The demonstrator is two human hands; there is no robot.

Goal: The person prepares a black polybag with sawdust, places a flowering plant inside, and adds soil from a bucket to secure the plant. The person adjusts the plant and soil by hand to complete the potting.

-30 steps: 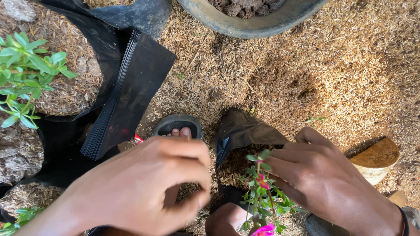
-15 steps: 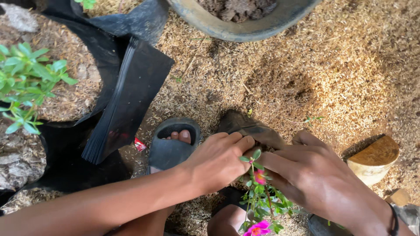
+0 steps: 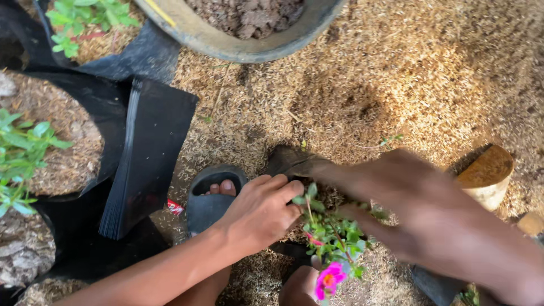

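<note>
While your left hand rests on the rim of the small black grow bag, its fingers are curled together against the bag's edge and the stem of the flowering seedling, though whether they pinch the stem or only press beside it cannot be told. Your right hand is blurred with motion and lies over the right side of the same bag, so you cannot tell how its grip stands. The seedling stands in the bag between your two hands, its green leaves spreading toward you and a pink bloom hanging at its near end. Just left of your left hand your toes show in a dark sandal on the ground, which is strewn with rice husks. A flat stack of black bags lies further left, beside filled bags holding green plants. A round basin of soil sits at the far edge, and a yellowish scoop lies at the right.
</note>
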